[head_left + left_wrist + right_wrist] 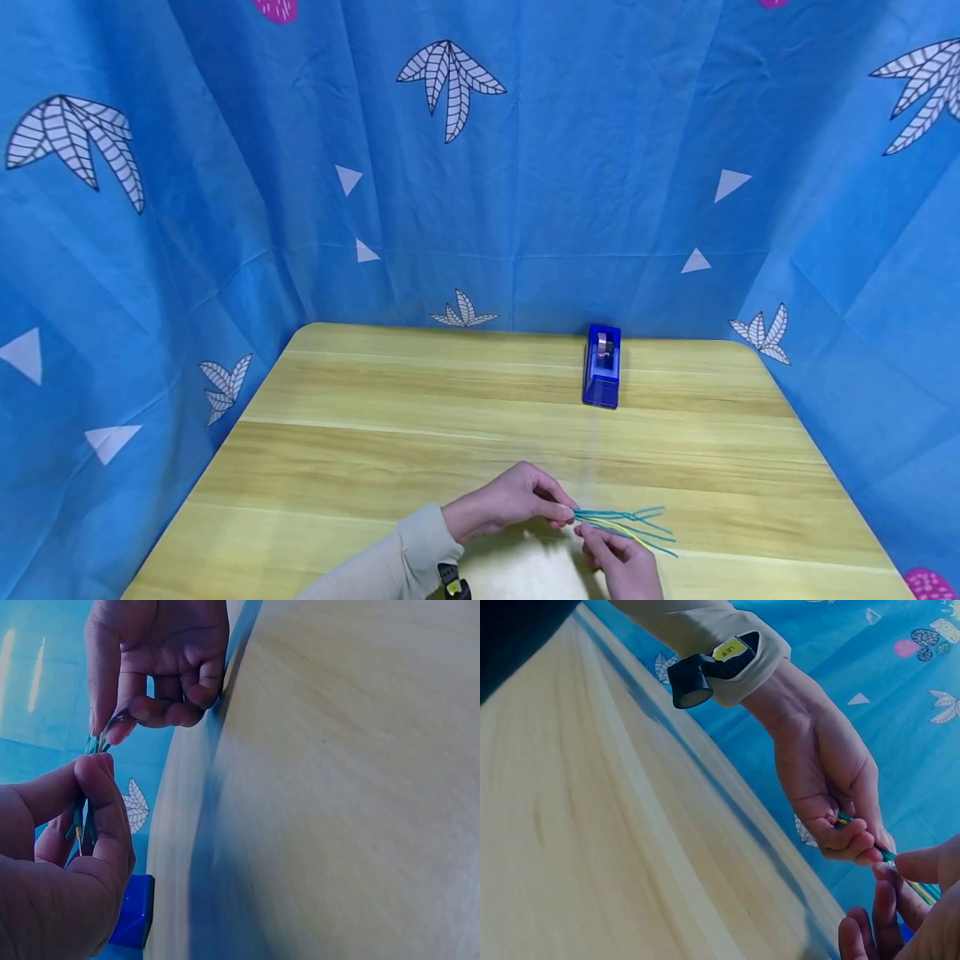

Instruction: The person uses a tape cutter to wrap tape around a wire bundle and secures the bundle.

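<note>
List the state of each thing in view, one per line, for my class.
Green and yellow strands: gathered at one end, fanned at the other
Left hand: pinching the strands
Right hand: pinching the strands
Blue tape dispenser: on the table, untouched
Curtain: hanging, creased

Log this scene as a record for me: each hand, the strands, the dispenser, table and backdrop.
Left hand: pinches the strands
Right hand: pinches at them, close beside the left hand
Strands: thin, green and yellow, ends splayed rightward
Tape dispenser: blue, near the table's far edge
Table: wood-grain top
Backdrop: blue curtain, leaf prints
</note>
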A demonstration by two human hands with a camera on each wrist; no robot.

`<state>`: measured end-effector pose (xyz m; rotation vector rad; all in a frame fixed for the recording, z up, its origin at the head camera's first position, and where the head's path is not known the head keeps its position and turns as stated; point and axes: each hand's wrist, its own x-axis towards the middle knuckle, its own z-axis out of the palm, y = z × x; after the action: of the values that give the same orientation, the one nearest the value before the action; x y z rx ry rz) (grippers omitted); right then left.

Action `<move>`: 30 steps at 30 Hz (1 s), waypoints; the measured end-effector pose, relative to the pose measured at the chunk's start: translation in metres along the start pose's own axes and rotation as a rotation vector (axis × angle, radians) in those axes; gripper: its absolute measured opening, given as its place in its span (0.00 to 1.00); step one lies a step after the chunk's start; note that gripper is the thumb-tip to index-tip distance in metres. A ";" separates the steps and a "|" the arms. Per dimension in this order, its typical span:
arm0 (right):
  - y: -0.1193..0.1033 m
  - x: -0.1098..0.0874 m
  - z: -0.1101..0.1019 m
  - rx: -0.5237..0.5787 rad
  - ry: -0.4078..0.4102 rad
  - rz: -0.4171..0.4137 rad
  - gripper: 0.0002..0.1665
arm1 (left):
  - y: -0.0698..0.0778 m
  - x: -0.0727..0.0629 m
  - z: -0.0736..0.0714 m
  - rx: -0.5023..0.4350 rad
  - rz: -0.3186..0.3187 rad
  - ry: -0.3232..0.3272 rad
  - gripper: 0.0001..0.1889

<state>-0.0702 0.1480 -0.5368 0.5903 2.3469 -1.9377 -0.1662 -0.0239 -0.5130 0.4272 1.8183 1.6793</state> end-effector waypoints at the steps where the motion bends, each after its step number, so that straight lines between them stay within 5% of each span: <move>1: 0.000 0.000 0.000 0.000 0.001 0.004 0.20 | 0.000 0.000 0.000 0.001 0.001 -0.001 0.05; 11: -0.004 -0.001 -0.001 0.093 -0.021 0.046 0.21 | 0.001 -0.001 0.000 0.020 0.001 0.007 0.04; 21: 0.001 0.006 0.002 0.343 -0.119 0.130 0.20 | 0.000 -0.001 0.001 0.052 -0.001 0.030 0.03; 30: 0.004 0.009 0.004 0.400 -0.138 0.122 0.23 | -0.002 0.002 0.002 0.085 0.014 0.048 0.02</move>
<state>-0.0780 0.1473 -0.5441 0.5801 1.8078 -2.3191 -0.1655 -0.0213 -0.5153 0.4405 1.9317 1.6391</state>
